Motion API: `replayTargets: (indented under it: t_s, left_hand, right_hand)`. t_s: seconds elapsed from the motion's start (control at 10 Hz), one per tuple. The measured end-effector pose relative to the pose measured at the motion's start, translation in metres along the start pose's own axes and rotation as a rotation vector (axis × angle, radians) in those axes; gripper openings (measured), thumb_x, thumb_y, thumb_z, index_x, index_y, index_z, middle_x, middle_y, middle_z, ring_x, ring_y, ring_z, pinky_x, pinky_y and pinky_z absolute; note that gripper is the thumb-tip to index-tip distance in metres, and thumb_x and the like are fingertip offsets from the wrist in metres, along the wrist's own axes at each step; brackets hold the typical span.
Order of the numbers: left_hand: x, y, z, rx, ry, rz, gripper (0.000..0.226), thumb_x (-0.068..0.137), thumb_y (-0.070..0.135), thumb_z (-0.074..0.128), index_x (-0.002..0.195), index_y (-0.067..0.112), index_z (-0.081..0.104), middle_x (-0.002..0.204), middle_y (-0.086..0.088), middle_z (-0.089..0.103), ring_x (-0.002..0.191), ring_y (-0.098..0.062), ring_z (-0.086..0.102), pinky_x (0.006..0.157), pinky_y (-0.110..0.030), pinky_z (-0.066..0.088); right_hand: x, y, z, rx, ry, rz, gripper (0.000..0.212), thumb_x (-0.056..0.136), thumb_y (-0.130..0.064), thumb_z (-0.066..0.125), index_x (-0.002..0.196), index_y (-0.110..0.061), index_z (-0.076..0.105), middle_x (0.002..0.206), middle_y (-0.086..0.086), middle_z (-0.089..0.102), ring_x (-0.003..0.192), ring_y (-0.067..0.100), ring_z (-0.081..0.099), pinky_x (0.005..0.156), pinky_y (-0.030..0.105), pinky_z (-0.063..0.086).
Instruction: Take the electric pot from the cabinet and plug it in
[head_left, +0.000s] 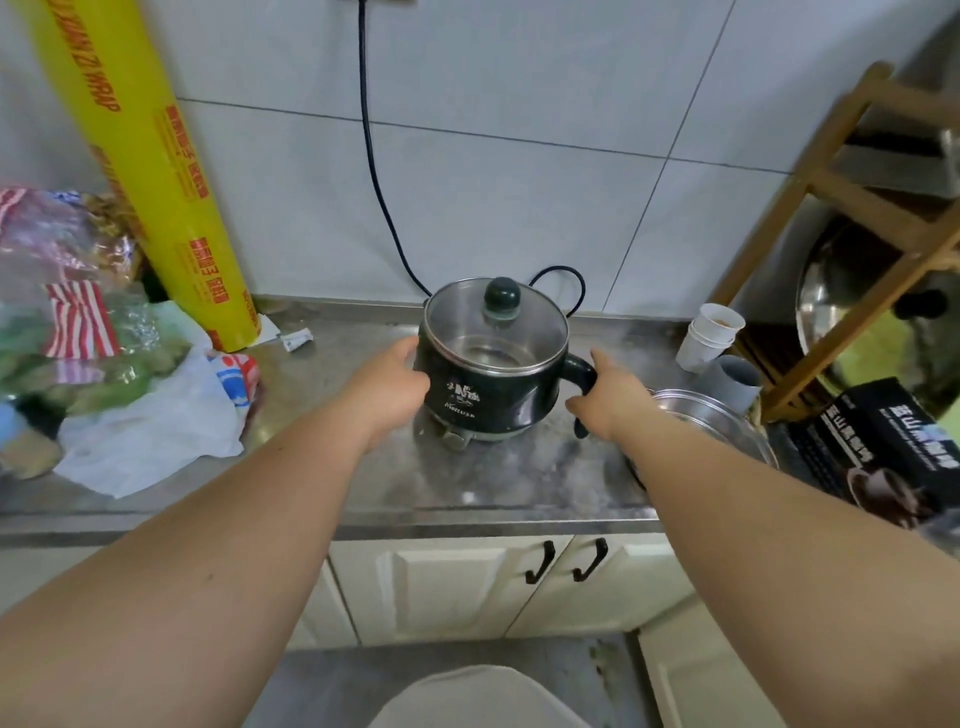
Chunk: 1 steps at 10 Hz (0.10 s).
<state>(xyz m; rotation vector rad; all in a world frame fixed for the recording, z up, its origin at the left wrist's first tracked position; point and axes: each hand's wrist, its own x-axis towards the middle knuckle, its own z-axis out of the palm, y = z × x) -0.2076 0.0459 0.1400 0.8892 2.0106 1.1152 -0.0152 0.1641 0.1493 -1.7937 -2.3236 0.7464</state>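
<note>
The small dark-green electric pot with a glass lid and round dark knob (493, 364) stands upright on the grey stainless-steel countertop (467, 478), near the tiled back wall and above the shut cream cabinet doors with black handles (566, 561); it is out of the cabinet, so the fetching part looks done. The left hand (387, 387) is pressed flat against the pot's left side with its fingers curving round the body, gripping nothing else; the right hand (605, 397) is wrapped around the pot's dark side handle (582, 371), thumb up and fingers curled under; so both hands are on the pot, one to each side. A black power cord (371, 156) runs up the wall from behind the pot to the top edge of the view, with a loop showing behind the lid; whether its far end sits in a socket I cannot tell, as the outlet is cut off by the frame. The step in hand seems to be settling the pot in place; the next move, if the plug is not yet home, calls for freeing one hand and following the cord upward. The tall yellow roll of cling wrap (140, 171) leans at the left and the stack of white paper cups (709, 338) sits at the right, both well apart from the pot.
</note>
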Motion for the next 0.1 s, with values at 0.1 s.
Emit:
replayTargets:
  t_s: [0.1]
  left_hand:
    - [-0.0118,-0.0047,-0.0139,0.025,0.040,0.008,0.054,0.090,0.000,0.041,0.141,0.017,0.042,0.134,0.000,0.050,0.123,-0.022,0.049,0.104,-0.035,0.040]
  right_hand:
    - [-0.0192,-0.0017,0.0021,0.062,0.018,-0.029,0.049,0.084,-0.015,0.059,0.130,-0.015,0.042,0.122,0.018,0.059,0.099,0.034,0.058,0.075,0.031,0.043]
